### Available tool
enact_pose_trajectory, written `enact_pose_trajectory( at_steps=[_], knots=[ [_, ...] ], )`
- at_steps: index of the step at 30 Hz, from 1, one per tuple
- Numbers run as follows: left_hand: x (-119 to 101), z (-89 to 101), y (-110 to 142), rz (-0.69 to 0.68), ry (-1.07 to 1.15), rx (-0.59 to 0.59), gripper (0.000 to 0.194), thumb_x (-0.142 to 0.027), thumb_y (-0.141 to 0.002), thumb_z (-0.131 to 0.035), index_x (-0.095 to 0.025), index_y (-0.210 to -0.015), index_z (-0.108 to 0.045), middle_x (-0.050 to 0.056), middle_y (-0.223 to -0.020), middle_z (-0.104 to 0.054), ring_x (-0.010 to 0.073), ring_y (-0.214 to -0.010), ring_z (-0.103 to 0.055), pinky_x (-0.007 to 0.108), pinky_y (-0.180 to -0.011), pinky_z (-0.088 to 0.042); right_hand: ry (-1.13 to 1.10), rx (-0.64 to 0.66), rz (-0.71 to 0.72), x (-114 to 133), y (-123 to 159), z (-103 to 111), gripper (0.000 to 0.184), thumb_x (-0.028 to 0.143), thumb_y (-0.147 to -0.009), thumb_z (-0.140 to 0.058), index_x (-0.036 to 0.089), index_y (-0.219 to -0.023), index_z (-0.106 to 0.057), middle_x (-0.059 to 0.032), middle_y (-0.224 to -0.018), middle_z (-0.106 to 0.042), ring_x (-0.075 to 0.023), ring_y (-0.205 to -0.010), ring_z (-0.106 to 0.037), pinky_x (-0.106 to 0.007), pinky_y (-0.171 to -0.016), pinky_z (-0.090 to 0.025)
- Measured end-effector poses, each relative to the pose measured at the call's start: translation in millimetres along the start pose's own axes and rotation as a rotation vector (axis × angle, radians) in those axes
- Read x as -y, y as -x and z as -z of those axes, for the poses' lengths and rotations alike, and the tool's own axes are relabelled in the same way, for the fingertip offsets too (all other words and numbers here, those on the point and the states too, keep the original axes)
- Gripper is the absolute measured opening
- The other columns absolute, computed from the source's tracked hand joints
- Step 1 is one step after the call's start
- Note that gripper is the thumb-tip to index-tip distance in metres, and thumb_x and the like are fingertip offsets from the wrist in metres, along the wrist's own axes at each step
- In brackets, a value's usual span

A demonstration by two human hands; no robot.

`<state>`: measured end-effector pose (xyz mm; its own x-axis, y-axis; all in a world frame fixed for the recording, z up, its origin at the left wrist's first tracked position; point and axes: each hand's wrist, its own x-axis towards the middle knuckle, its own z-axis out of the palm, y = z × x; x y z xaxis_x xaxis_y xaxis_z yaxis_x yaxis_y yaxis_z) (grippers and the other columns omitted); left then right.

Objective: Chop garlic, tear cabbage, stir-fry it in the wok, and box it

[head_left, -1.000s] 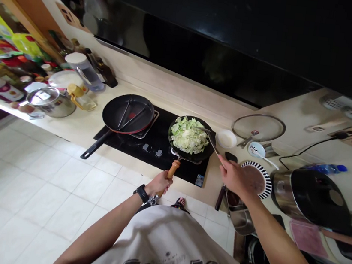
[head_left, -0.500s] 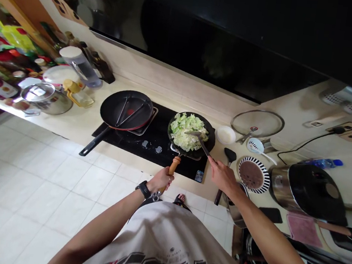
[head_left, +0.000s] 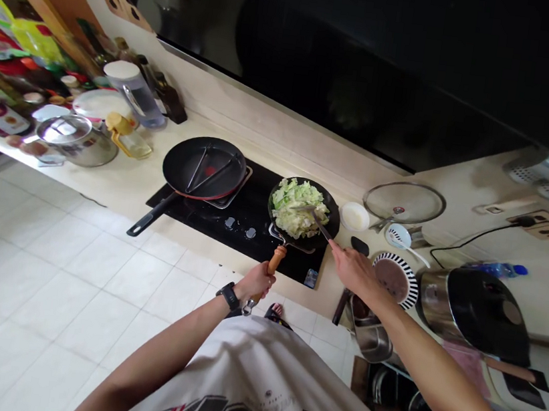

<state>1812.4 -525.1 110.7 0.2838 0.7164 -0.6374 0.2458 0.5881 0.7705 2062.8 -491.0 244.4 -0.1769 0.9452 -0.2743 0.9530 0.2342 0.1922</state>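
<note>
Shredded cabbage (head_left: 299,209) sits heaped in a black skillet (head_left: 331,225) on the right burner of a black glass hob (head_left: 248,249). The left hand (head_left: 258,283) keeps a closed grip around the skillet's wooden handle (head_left: 276,260), and the right hand (head_left: 354,270) has its grip closed on a metal turner (head_left: 320,223), whose blade lies in the cabbage. Compared with half a second ago, the skillet stays on the same burner, while a black spatula (head_left: 360,246) on the bench (head_left: 157,176) is now partly hidden behind the right hand (only its head and handle show). A second frying pan (head_left: 203,168) on the left burner holds a dark V-shaped utensil (head_left: 206,169). Beyond the skillet, a small white bowl (head_left: 355,216) holds something white, and a striped plate (head_left: 388,261) holds something brown. The large lettering on the T-shirt (head_left: 252,378) is cut off and unreadable.
</note>
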Motion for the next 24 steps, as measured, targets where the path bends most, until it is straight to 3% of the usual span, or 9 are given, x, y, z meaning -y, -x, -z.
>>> enact_pose_trajectory(
  at_steps=[4,6,8,11,14,17,20,24],
  knots=[
    [5.4,2.4,-3.2,0.011,-0.077,0.031,0.018,-0.016,-0.091,-0.055,-0.02,-0.103,-0.043,-0.007,-0.061,-0.049,0.0122,-0.047,-0.053,0.023,-0.048,-0.044,0.017,-0.009,0.003,-1.6,-4.3,8.3,0.051,0.032,-0.108,-0.027,0.027,-0.156,-0.045,-0.0102,-0.103,-0.073,-0.0228,-0.087,-0.072,-0.03,-0.074,-0.049],
    [4.5,4.4,-0.1,-0.058,-0.201,-0.023,0.019,-0.019,-0.091,-0.058,-0.02,-0.105,-0.045,-0.003,-0.069,-0.053,0.0152,-0.057,-0.06,0.027,-0.057,-0.05,0.02,-0.006,0.003,-0.7,-3.1,10.2,0.05,0.033,-0.108,-0.028,0.028,-0.155,-0.047,-0.0097,-0.104,-0.074,-0.0224,-0.087,-0.071,-0.03,-0.074,-0.048],
    [-3.3,3.1,5.4,-0.278,-0.371,-0.213,0.022,-0.024,-0.091,-0.062,-0.02,-0.108,-0.048,0.003,-0.085,-0.058,0.0196,-0.077,-0.065,0.033,-0.072,-0.054,0.021,-0.028,-0.007,0.2,-0.3,11.0,0.05,0.033,-0.108,-0.028,0.03,-0.155,-0.046,-0.0096,-0.107,-0.073,-0.0219,-0.089,-0.071,-0.029,-0.074,-0.048],
    [-31.7,-11.4,9.9,-0.705,-0.554,-0.479,0.024,-0.026,-0.093,-0.06,-0.021,-0.115,-0.052,0.011,-0.114,-0.057,0.0243,-0.103,-0.06,0.042,-0.091,-0.052,0.027,-0.028,-0.023,0.9,2.0,10.1,0.05,0.033,-0.108,-0.03,0.031,-0.156,-0.044,-0.0087,-0.108,-0.073,-0.022,-0.089,-0.071,-0.029,-0.072,-0.048],
    [-71.5,-38.2,-0.1,-0.978,-0.727,-0.429,0.027,-0.021,-0.096,-0.054,-0.019,-0.123,-0.054,0.014,-0.132,-0.053,0.0262,-0.116,-0.054,0.042,-0.097,-0.05,0.037,0.003,-0.018,0.7,0.3,8.9,0.05,0.032,-0.108,-0.031,0.029,-0.155,-0.046,-0.0093,-0.108,-0.073,-0.0224,-0.089,-0.072,-0.029,-0.072,-0.048],
    [-103.5,-63.8,-21.9,-1.1,-0.942,-0.373,0.033,-0.015,-0.098,-0.046,-0.016,-0.13,-0.055,0.016,-0.143,-0.05,0.029,-0.128,-0.046,0.041,-0.097,-0.049,0.057,0.007,-0.013,0.0,0.4,11.8,0.045,0.03,-0.107,-0.032,0.024,-0.144,-0.057,-0.0108,-0.11,-0.073,-0.022,-0.092,-0.072,-0.029,-0.073,-0.048],
    [-117.9,-78.4,-43.7,-1.125,-1.019,-0.349,0.031,-0.016,-0.101,-0.041,-0.013,-0.128,-0.057,0.017,-0.132,-0.057,0.0279,-0.121,-0.049,0.04,-0.09,-0.049,0.085,0.022,-0.022,0.8,2.7,17.6,0.038,0.028,-0.107,-0.034,0.021,-0.126,-0.066,-0.011,-0.11,-0.073,-0.0217,-0.093,-0.072,-0.028,-0.073,-0.047],
    [-119.5,-81.8,-60.8,-1.17,-1.057,-0.279,0.027,-0.012,-0.102,-0.036,-0.01,-0.109,-0.062,0.014,-0.107,-0.063,0.0244,-0.103,-0.053,0.037,-0.09,-0.046,0.102,0.061,-0.028,3.9,1.6,21.2,0.035,0.026,-0.106,-0.036,0.019,-0.118,-0.068,-0.0114,-0.108,-0.073,-0.0218,-0.093,-0.071,-0.028,-0.074,-0.046]
  ],
)
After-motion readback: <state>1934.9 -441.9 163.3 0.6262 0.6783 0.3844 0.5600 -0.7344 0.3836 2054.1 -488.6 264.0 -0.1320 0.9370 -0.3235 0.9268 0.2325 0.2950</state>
